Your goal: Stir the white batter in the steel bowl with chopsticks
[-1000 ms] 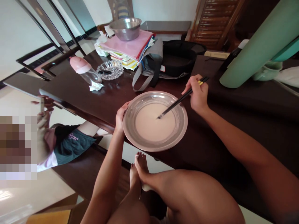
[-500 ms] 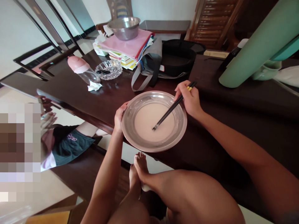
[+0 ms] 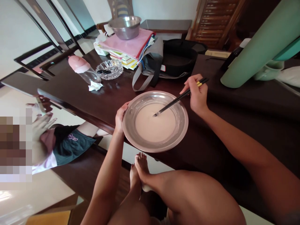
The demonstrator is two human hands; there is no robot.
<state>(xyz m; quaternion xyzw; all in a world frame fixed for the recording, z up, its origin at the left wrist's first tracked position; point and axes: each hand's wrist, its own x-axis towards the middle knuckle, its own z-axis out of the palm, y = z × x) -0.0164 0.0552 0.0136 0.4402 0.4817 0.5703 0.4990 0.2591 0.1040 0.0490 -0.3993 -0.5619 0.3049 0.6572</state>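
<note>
Two bare feet (image 3: 142,164) show below the near edge of the table (image 3: 75,90). At that edge sits one wide metal basin (image 3: 129,134), holding pale liquid (image 3: 156,131). The left hand (image 3: 120,117) is clamped on its left rim; the right hand (image 3: 198,97) is closed round two black chopsticks (image 3: 178,99), held together, aslant over the rim, their tips at the liquid's surface. Faint swirls suggest that stirring is the step in hand. A further stroke would call for a firm hold on the rim and tips kept low, clear of the wall.

Off the table's left end, beyond the near edge, is one other person, seen by dark shorts (image 3: 75,143) and hands.

Farther in, towards the left corner, are one crumpled tissue (image 3: 95,86), one pink-capped bottle (image 3: 78,65) touching or just beside it, and one glass dish (image 3: 114,70) with dark items I cannot count. Right of these is one black and grey bag (image 3: 179,57). Towards the right end are one thick green cylinder (image 3: 253,53), one pale green cup (image 3: 269,68) and one dark bottle (image 3: 232,59).

Near the far edge, one pile of books and papers (image 3: 126,61), too overlapped to count, carries one pink folder (image 3: 117,43) and one smaller metal bowl (image 3: 126,29).
</note>
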